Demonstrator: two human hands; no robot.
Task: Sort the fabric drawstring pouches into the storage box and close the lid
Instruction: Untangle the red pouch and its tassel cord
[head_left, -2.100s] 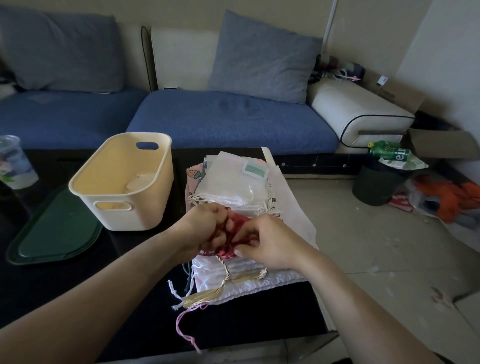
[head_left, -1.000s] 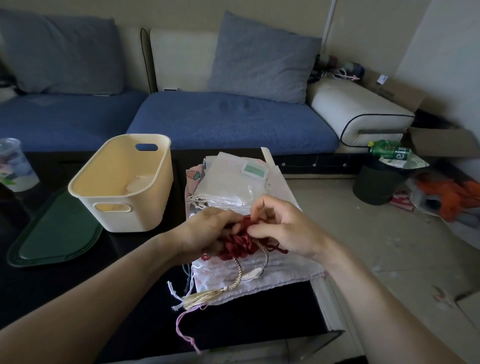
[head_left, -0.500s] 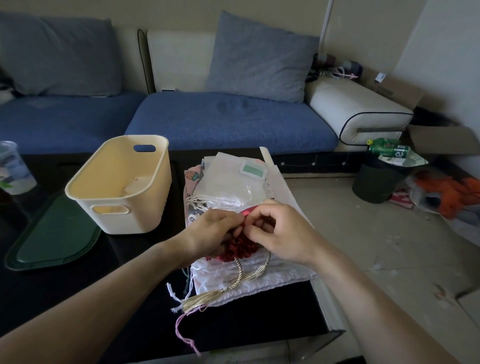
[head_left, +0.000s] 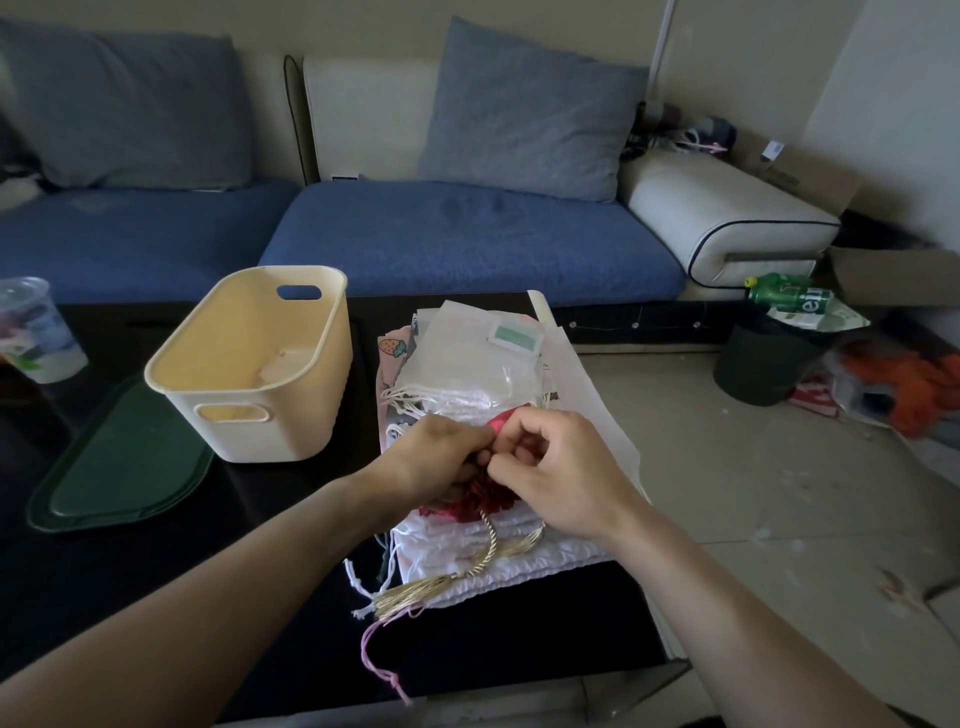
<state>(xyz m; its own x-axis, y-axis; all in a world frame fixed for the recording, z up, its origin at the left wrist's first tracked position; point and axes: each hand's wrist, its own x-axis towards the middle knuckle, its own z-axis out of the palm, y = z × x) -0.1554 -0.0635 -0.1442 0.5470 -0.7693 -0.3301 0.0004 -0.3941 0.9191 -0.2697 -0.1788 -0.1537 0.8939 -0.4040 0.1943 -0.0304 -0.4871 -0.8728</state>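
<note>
Both hands pinching red pouch, above pile

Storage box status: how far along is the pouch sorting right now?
Barely started. The storage box holds only a pale item on its floor; whether that is a pouch I cannot tell. In hand: left hand and right hand both pinch a bunched red pouch. Left: the pouch stack still on the table, and the green lid lying beside the box.
</note>
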